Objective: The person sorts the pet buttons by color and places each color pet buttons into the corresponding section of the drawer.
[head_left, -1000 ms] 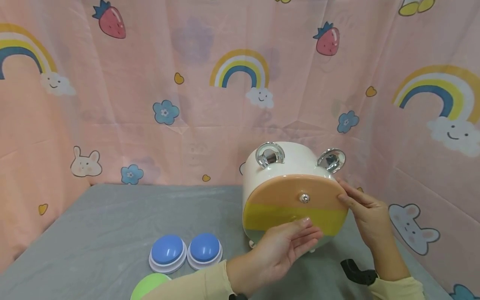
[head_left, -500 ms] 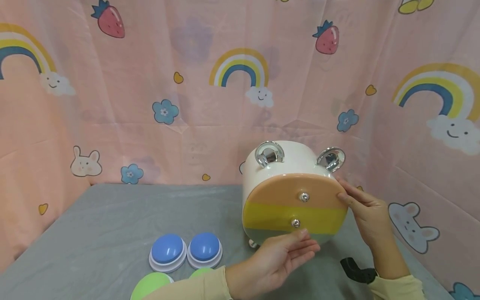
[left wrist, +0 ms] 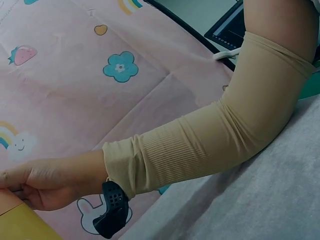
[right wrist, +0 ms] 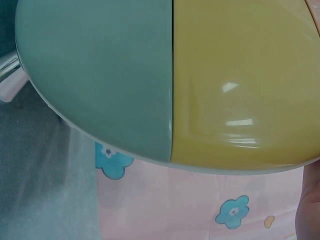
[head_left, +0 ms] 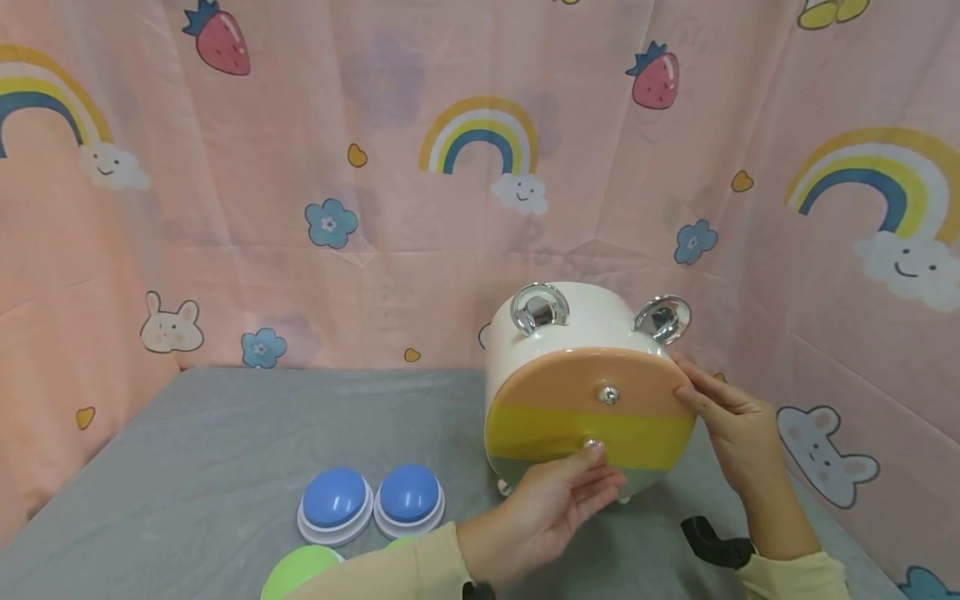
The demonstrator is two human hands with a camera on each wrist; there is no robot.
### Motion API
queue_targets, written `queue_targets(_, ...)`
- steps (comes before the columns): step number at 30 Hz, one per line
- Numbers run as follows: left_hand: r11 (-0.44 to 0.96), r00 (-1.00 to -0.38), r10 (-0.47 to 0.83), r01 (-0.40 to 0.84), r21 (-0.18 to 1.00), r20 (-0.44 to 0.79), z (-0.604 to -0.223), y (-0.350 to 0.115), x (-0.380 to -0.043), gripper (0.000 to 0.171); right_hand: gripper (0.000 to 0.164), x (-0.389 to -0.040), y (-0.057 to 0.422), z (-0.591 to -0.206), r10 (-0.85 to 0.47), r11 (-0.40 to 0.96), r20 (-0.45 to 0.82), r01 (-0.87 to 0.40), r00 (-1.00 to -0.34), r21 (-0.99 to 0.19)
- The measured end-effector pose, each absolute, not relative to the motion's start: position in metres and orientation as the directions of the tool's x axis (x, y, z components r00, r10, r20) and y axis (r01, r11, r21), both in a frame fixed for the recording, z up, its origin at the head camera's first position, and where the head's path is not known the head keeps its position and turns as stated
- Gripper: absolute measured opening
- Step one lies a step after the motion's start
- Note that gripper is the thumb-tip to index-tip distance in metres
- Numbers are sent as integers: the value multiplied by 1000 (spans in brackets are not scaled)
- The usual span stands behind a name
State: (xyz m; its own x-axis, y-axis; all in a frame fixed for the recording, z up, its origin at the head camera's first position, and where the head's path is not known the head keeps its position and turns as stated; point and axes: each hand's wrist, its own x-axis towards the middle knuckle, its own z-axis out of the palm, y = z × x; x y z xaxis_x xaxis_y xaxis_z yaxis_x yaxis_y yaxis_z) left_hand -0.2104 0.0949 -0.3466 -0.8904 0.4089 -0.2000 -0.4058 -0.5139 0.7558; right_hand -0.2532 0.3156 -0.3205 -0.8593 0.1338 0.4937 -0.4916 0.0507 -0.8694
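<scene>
A rounded white drawer cabinet (head_left: 577, 312) with two chrome ears stands on the grey cloth in the head view. Its front has an orange, a yellow and a green band. A silver knob (head_left: 609, 395) sits on the orange band. My left hand (head_left: 543, 508) is before the lower front, thumb tip at the yellow band's knob (head_left: 591, 443) and partly covering it; the other fingers extend loosely below. My right hand (head_left: 738, 429) holds the cabinet's upper right edge, thumb on the front and fingers at the side. The right wrist view shows the green panel (right wrist: 100, 75) and yellow panel (right wrist: 240, 75).
Two blue dome buttons, a left one (head_left: 334, 498) and a right one (head_left: 409, 493), sit left of the cabinet. A green button (head_left: 302, 571) lies nearer, partly behind my left sleeve; a second green edge shows beside it. Pink printed cloth (head_left: 420, 292) hangs behind.
My left hand dropped slightly, uncovering the yellow band's knob, then shifted left so its thumb tip partly covers the knob again. The cabinet and right hand look unmoved.
</scene>
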Motion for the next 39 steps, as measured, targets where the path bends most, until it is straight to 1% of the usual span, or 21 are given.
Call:
queue_targets(7,-520,-889,393,-425,740,-235,-346,98,-217,27,37,-254,317,-321,122,34,514,-514,-849,-857)
queue_targets(16,-515,-889,402,-419,748,-220,-347,100,-222,31,36,-254,317,-320,142,68,493,-488,-859,-870)
queue_targets(20,-506,-889,399,-419,754,-227,-348,99,-219,34,37,-254,317,-321,136,73,490,-484,-861,-872)
queue_targets(27,-481,-875,405,-450,753,-265,-348,99,-212,35,36,-252,317,-320,158,187,461,-432,-873,-882)
queue_targets(32,-478,-871,418,-452,754,-257,-349,97,-208,35,35,-252,317,-320,156,182,460,-433,-874,-883)
queue_targets(36,-468,-870,423,-450,760,-255,-349,96,-204,35,36,-253,317,-320,141,144,472,-454,-870,-879)
queue_targets(39,-460,-866,432,-451,765,-252,-349,94,-201,34,36,-253,317,-320,139,159,475,-454,-869,-877)
